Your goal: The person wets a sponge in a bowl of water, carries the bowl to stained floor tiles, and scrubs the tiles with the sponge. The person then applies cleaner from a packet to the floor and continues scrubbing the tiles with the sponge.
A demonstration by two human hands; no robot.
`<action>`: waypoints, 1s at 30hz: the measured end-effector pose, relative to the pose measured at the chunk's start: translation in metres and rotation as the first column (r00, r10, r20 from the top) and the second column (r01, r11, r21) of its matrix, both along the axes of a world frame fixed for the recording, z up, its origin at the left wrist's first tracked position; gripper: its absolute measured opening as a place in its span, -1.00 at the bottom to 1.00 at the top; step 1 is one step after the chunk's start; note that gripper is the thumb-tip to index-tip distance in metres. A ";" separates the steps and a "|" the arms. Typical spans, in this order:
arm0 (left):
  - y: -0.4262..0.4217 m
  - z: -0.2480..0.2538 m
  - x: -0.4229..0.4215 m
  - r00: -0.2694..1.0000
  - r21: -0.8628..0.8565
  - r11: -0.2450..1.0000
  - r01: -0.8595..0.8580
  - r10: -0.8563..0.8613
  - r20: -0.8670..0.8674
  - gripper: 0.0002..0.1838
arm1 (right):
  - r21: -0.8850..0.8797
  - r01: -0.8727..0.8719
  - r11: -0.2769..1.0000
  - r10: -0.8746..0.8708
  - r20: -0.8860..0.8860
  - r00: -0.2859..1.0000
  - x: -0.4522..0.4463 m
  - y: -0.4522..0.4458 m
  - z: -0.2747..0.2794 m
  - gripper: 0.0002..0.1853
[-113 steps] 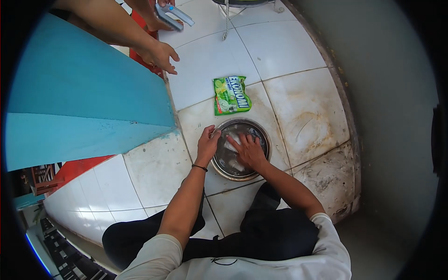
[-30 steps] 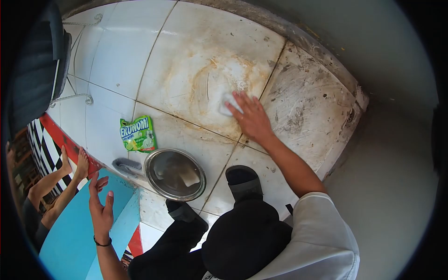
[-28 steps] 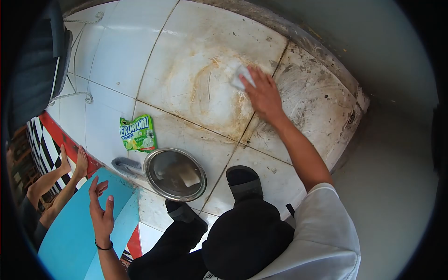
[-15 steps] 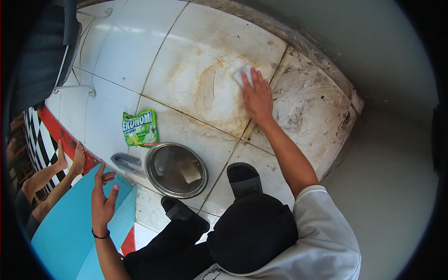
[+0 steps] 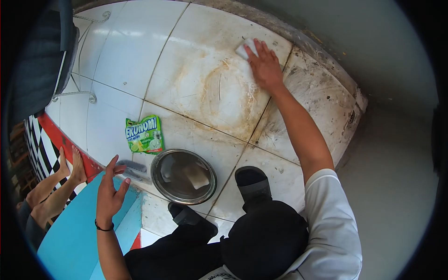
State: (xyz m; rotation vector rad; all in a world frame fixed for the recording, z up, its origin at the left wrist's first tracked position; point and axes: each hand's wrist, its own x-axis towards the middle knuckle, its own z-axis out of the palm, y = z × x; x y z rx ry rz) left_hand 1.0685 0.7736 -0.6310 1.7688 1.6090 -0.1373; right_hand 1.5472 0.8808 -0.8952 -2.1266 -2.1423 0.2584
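Observation:
My right hand [image 5: 267, 69] presses a white sponge [image 5: 246, 48] flat against a stained white floor tile [image 5: 186, 60], near its far right corner. Brown smears and a ring-shaped stain [image 5: 224, 91] mark the tile just below that hand. My left hand [image 5: 111, 191] is in the air at the lower left, fingers apart and holding nothing. Close to it lies a grey brush [image 5: 132, 169], partly hidden behind the fingers. A round metal basin [image 5: 212, 186] of murky water, with pale pieces in it, stands between my left hand and my feet.
A green detergent pouch [image 5: 143, 134] lies beyond the basin. Grey walls [image 5: 396, 140] bound the right side, with a dirtier tile [image 5: 308, 112] in the corner. A dark chair with curled metal legs [image 5: 74, 95] stands at upper left. Another person's bare feet [image 5: 72, 165] rest near the red edge.
My right hand has slid the sponge up and slightly right across the tile. The whole view has shifted a little; my left hand remains raised.

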 end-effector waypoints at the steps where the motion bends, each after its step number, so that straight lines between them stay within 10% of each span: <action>1: 0.000 0.000 -0.003 1.000 -0.002 1.000 0.000 0.000 -0.008 -0.28 | 0.042 0.083 0.996 -0.084 0.027 0.996 0.015 0.021 -0.005 -0.48; 6: -0.009 0.000 -0.016 0.999 -0.034 0.998 -0.044 0.043 -0.018 -0.28 | 0.234 0.275 0.932 -0.269 -0.057 0.961 0.003 0.048 -0.025 -0.48; 17: -0.015 0.002 -0.023 0.995 -0.088 0.992 -0.095 0.092 -0.039 -0.28 | 0.013 -0.540 0.842 0.513 -0.330 0.792 -0.146 -0.118 0.018 -0.44; 30: -0.012 0.034 -0.017 0.999 0.015 1.000 -0.005 0.004 0.042 -0.31 | 0.097 -0.012 0.995 0.016 -0.042 0.999 -0.078 0.059 -0.001 -0.43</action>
